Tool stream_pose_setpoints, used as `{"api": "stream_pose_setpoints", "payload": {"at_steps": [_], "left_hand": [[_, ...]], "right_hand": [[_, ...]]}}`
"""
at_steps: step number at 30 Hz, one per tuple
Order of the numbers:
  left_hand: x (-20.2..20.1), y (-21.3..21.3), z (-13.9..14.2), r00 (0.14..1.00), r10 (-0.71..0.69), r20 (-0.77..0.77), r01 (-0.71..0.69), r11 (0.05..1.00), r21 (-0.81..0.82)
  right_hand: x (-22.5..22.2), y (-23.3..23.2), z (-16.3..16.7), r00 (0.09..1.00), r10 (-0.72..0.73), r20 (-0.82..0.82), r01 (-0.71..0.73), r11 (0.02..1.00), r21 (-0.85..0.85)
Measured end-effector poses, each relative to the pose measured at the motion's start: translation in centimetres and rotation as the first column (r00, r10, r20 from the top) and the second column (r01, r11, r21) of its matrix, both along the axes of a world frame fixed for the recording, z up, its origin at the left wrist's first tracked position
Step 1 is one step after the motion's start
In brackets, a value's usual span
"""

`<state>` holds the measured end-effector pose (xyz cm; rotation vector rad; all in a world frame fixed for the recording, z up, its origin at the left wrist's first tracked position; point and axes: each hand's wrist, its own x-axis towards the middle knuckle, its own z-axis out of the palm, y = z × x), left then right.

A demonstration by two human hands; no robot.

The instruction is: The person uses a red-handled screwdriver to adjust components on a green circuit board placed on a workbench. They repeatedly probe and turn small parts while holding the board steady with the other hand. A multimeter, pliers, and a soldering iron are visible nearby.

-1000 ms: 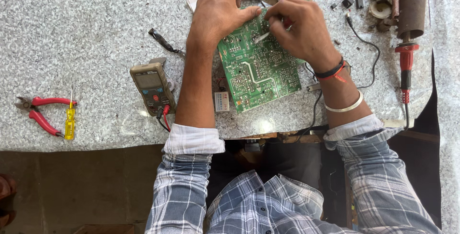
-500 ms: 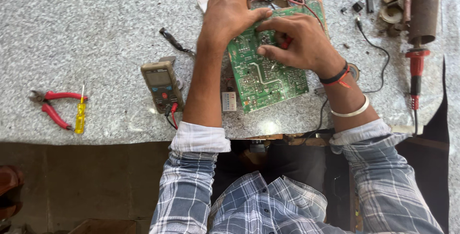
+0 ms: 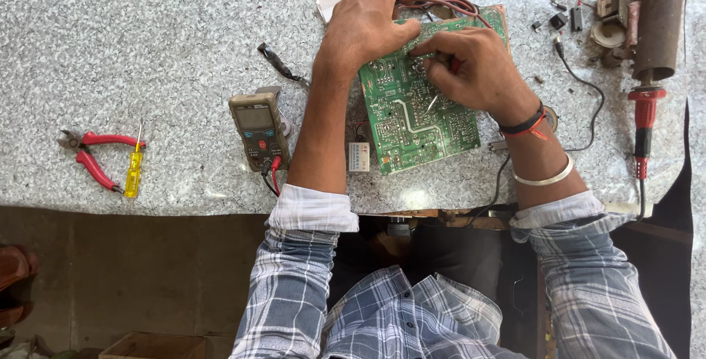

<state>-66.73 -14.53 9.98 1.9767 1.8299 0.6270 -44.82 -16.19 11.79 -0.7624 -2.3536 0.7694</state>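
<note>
A: Circuit board — where?
B: On the stone bench, now lying flatter. Left hand presses its top edge; right hand has shifted inward — pinches a thin tool.

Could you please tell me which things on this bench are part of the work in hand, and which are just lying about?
In hand:
green circuit board
left hand, pressing the board's far edge
right hand, fingers pinched over the board

Lying about:
multimeter
red pliers
yellow screwdriver
red-handled soldering iron
</note>
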Motion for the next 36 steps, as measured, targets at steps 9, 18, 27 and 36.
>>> {"api": "stream_pose_setpoints", "payload": {"at_steps": [9, 18, 27, 36], "left_hand": [[0.7, -0.6, 1.6, 1.000, 0.031, 0.006, -0.030, 0.989, -0.146], [1.7, -0.5, 1.3, 0.999, 0.019, 0.038, -0.016, 0.996, -0.082], [3.9, -0.3, 2.3, 0.999, 0.013, 0.046, -0.006, 0.990, -0.144], [5.3, -0.5, 2.5, 0.998, 0.014, 0.055, -0.007, 0.991, -0.133]], "right_hand": [[0.4, -0.1, 0.0, 0.999, 0.005, -0.031, -0.005, 1.000, 0.004], [1.6, 0.3, -0.4, 1.000, -0.004, -0.031, 0.005, 1.000, 0.031], [3.7, 0.8, -0.5, 0.997, 0.007, -0.071, -0.004, 0.999, 0.035], [4.4, 0.8, -0.7, 0.998, -0.013, -0.055, 0.013, 1.000, 0.002]]}}
